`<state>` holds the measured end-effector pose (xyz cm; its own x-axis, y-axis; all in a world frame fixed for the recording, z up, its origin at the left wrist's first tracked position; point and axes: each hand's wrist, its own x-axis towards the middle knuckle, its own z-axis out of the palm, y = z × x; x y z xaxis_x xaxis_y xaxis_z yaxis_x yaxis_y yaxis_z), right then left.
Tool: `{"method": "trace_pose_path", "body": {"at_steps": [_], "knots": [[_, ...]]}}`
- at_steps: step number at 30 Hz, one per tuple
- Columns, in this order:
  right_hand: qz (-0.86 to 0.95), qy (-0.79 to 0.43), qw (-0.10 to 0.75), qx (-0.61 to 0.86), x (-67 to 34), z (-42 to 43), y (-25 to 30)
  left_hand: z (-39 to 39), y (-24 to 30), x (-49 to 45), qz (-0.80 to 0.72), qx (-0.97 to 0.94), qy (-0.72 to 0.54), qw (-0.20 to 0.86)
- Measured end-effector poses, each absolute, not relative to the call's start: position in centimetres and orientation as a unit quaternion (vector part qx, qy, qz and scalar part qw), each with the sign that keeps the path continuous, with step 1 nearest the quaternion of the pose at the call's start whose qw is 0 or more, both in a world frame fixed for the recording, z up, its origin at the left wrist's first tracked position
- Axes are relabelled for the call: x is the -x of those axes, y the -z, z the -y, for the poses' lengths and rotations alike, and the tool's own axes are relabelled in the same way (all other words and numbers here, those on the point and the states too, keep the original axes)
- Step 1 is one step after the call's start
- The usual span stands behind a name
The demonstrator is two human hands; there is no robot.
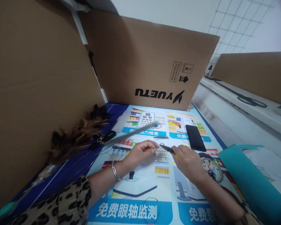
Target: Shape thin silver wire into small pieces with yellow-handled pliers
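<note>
My right hand (187, 161) is closed around a pair of pliers (168, 149) with dark jaws and yellow handles, pointed to the left. Just left of the jaws, my left hand (142, 151) pinches what looks like a thin wire between thumb and fingers; its ends are too fine to follow. Faint wire loops (159, 160) show below the fingertips. Beyond the left hand lies a long bundle of thin straight grey wires (133, 132). A small pile of short wire pieces (161, 137) rests near its right end.
A black phone (196, 137) lies beyond my right hand. At the right stands a teal box (250, 181), and brown feathers (77, 137) lie at the left. Cardboard walls (150, 59) enclose the back and left. Near the front is a thin ring (158, 207).
</note>
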<state>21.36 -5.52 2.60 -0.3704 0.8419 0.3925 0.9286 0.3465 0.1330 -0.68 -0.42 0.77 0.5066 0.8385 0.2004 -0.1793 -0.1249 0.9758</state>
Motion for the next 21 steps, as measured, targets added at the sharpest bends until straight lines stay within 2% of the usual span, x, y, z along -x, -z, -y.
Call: {"method": "trace_pose_path", "body": {"at_steps": [10, 16, 21], "knots": [[0.817, 0.109, 0.149, 0.546, -21.1, 5.6, -2.5, 0.4, -0.7, 0.6, -0.265, -0.598, -0.448, 0.610], [0.819, -0.044, 0.172, 0.546, -21.7, 4.9, -2.2, 0.1, -1.2, 0.9, -0.251, -0.604, -0.451, 0.607], [0.799, -0.182, 0.211, 0.533, -21.9, 4.3, -2.5, 0.1, -0.9, 1.0, -0.208, -0.606, -0.418, 0.644]]}}
